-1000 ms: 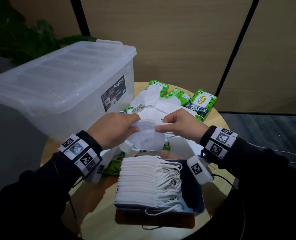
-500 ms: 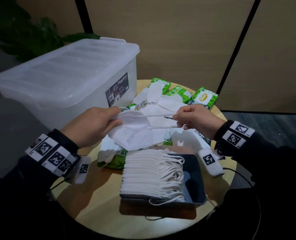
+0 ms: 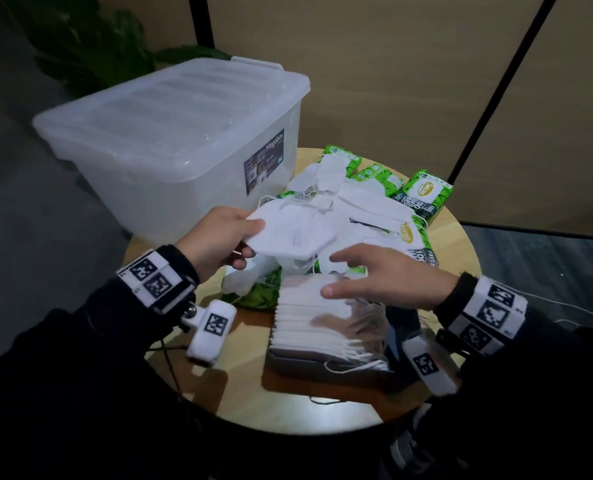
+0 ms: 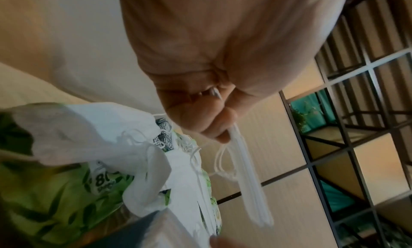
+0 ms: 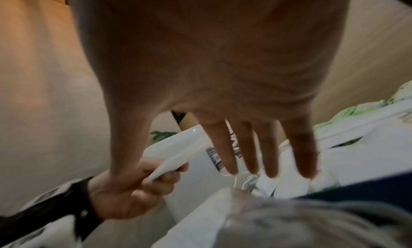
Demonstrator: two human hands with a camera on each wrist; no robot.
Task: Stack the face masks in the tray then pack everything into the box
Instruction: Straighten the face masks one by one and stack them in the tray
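Observation:
My left hand (image 3: 250, 240) pinches a folded white face mask (image 3: 288, 233) by its left edge, held level above the table. The left wrist view shows that mask (image 4: 247, 172) edge-on between thumb and fingers, its ear loops dangling. My right hand (image 3: 333, 275) is open with straight, spread fingers and hovers just over the stack of white masks (image 3: 309, 317) in the dark tray (image 3: 323, 367). Loose masks (image 3: 357, 206) lie heaped behind. The translucent box (image 3: 170, 133) stands at the back left with its lid on.
Several green wet-wipe packs (image 3: 426, 192) lie among and under the loose masks on the round wooden table (image 3: 219, 386). A leafy plant (image 3: 90, 46) stands behind the box. The table's near edge lies close in front of the tray.
My right hand has let go of the mask's ear loops, opened, and dropped down over the tray stack. My left hand still holds the mask, now flatter and slightly lower.

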